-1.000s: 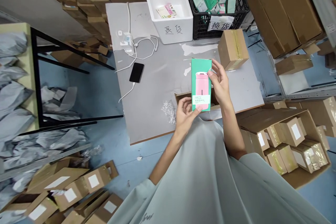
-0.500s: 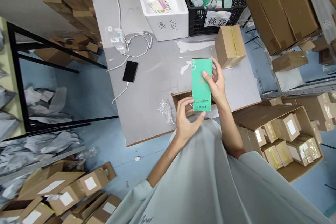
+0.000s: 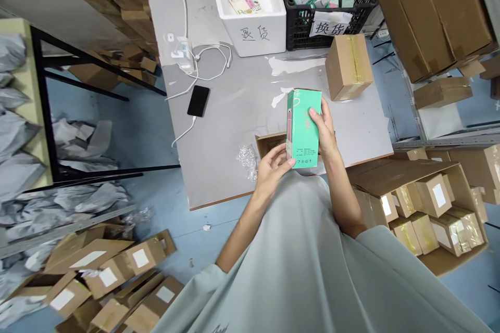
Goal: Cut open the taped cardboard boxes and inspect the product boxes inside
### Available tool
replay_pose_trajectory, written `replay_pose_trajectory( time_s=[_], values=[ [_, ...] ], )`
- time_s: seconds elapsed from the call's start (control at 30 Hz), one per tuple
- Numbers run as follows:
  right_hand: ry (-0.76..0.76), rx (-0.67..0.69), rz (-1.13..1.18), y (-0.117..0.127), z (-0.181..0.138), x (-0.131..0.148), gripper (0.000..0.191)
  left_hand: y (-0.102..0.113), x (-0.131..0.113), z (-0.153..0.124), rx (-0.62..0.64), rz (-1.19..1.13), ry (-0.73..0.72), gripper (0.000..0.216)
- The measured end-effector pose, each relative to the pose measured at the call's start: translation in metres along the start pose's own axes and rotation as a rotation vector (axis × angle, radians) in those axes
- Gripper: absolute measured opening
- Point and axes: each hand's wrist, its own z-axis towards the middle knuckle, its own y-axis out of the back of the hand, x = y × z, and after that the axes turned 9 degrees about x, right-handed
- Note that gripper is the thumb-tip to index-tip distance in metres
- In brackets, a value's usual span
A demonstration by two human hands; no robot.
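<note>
One green carton [image 3: 307, 130], one phone [image 3: 198, 100], one foam bin [image 3: 258, 36], one black crate [image 3: 299, 36] at twelve o'clock, one taped brown box [image 3: 349, 66].

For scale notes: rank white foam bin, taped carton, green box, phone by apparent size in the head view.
1. white foam bin
2. taped carton and green box alike; the box is held nearer.
3. phone

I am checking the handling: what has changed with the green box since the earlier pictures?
The green box was turned about its long axis: its pink picture face now shows only at the left edge. Left hand and right hand kept hold; the phone stayed put.
</note>
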Motion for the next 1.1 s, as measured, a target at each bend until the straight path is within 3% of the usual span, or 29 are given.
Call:
replay_pose_trajectory(
  time_s=[0.13,0.27,0.37,0.47,0.6,0.73,0.93,1.0,1.1],
  values=[
    [0.038,0.003,-0.086,0.01,0.003,-0.009,0.097,-0.007,0.004,0.0,-0.141,0.185,-0.077,0.063],
    [0.043,-0.019,-0.149,0.017,0.001,-0.016,0.093,-0.016,0.001,-0.004,-0.318,0.632,-0.254,0.064],
    [0.077,-0.045,-0.168,0.022,0.002,-0.022,0.081,-0.018,-0.002,-0.008,-0.292,0.739,-0.305,0.061],
    [0.085,-0.051,-0.15,0.029,0.006,-0.027,0.074,-0.012,-0.001,-0.009,-0.235,0.498,-0.22,0.047],
    [0.11,-0.058,-0.194,0.032,0.004,-0.027,0.072,0.002,0.007,-0.004,-0.276,0.057,-0.016,0.056],
    [0.275,0.0,-0.399,0.019,-0.018,-0.013,0.067,0.014,0.01,0.013,-0.162,-0.234,0.2,0.057],
    [0.672,0.31,-0.832,0.005,-0.072,-0.006,0.058,0.025,-0.004,0.056,-0.157,-0.411,0.183,0.046],
    [0.733,0.387,-0.948,0.009,-0.084,-0.013,0.056,0.026,-0.006,0.066,-0.188,-0.417,0.172,0.046],
    [0.753,0.399,-1.047,0.017,-0.095,-0.025,0.055,0.026,-0.004,0.073,-0.258,-0.409,0.127,0.043]
  ],
)
